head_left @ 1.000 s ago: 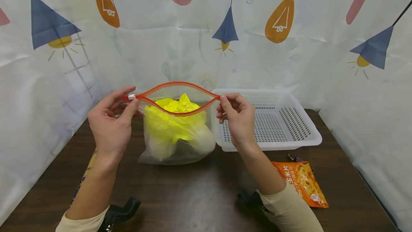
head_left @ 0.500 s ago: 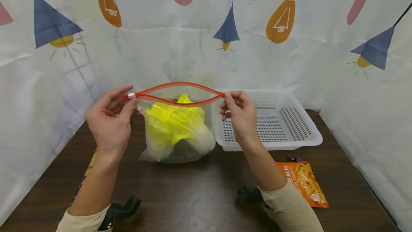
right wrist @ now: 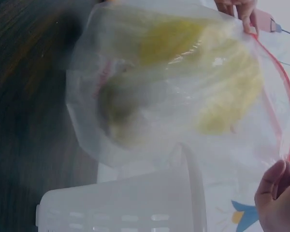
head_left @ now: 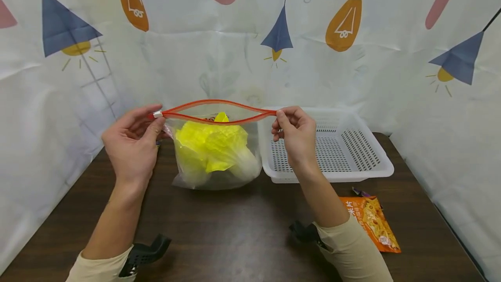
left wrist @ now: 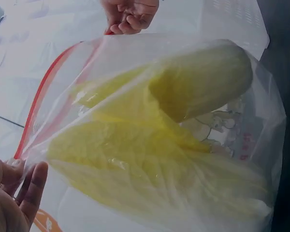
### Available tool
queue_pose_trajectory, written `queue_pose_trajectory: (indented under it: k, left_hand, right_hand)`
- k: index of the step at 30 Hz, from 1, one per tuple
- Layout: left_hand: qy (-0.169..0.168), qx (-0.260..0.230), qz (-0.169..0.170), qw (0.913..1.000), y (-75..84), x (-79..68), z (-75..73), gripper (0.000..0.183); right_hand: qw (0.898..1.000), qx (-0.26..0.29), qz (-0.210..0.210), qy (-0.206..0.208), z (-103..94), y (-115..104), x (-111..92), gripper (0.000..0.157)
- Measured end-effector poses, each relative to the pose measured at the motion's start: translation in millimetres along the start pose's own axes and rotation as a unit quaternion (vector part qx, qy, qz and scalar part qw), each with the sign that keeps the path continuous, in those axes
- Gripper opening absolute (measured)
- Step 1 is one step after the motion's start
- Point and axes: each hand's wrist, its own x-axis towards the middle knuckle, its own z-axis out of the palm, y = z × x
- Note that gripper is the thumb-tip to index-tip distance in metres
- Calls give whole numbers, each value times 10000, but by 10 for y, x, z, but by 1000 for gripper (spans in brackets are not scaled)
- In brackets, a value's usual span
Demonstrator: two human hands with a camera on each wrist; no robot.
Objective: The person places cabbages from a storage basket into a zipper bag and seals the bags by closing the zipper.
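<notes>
A clear zip bag (head_left: 253,136) with a red-orange zip strip (head_left: 217,100) hangs between the two hands, its bottom close over the table. Two pale heads of napa cabbage (head_left: 219,145) with yellow leaves lie inside. At the bag's left end, beside the white slider (head_left: 157,114), my left hand (head_left: 131,147) pinches the strip between thumb and fingers. My right hand (head_left: 299,136) pinches the opposite end. The mouth is parted in a narrow, long gap. In the left wrist view, the cabbage (left wrist: 208,77) shows through the plastic, with printing on the bag's far side.
A white perforated basket (head_left: 332,177) stands right of the bag, partly behind my right hand. An orange snack packet (head_left: 377,225) and a small purple wrapper (head_left: 359,192) lie by my right forearm. A printed cloth (head_left: 176,64) closes off the back and sides.
My right hand has moved right and slightly up, pulling the bag's mouth longer and narrower. The bag's bottom has risen a little; my left hand has shifted slightly left.
</notes>
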Motion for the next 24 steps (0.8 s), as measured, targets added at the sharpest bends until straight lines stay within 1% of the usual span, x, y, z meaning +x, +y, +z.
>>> queue_pose_trajectory:
  k: [3, 6, 8, 10, 12, 14, 17, 18, 20, 21, 22, 24]
  left_hand:
    - [34, 81, -7, 10000, 3, -2, -6, 27]
    - [133, 77, 1, 9999, 11, 4, -11, 29]
    - [111, -73, -62, 9999, 21, 8, -20, 30]
    - [80, -18, -136, 9999, 25, 15, -36, 30]
    - [51, 145, -182, 9997, 24, 21, -52, 31]
    - [18, 496, -196, 9986, 23, 27, -64, 31]
    - [32, 1100, -171, 9938, 14, 40, -77, 28]
    - [45, 1194, -167, 9927, 10, 44, -81, 27]
    - [78, 1169, -182, 9929, -3, 51, -89, 25]
    - [94, 1082, -189, 9939, -11, 55, -93, 25]
    - [106, 941, -200, 9953, -19, 58, -97, 25]
    - [85, 484, -263, 9984, -33, 61, -103, 25]
  right_hand:
    - [10000, 54, -58, -8, 9, 10, 9, 8]
    - [9997, 134, -160, 105, 7, 7, 25, 7]
    - [9996, 131, -189, 139, 1, 3, 42, 7]
    - [9997, 89, -163, 130, -1, -5, 54, 8]
    - [9998, 59, -115, 138, -6, -7, 66, 8]
    - [9999, 15, -28, 128, -11, -8, 72, 7]
    - [9999, -62, 77, 142, -25, -2, 85, 7]
    - [9998, -121, 106, 134, -30, 1, 88, 7]
    - [9993, -322, 143, 97, -44, 8, 92, 7]
    - [9989, -442, 155, 70, -51, 11, 94, 7]
    - [9982, -577, 163, 47, -58, 16, 96, 8]
    - [9964, -832, 155, 2, -76, 32, 98, 11]
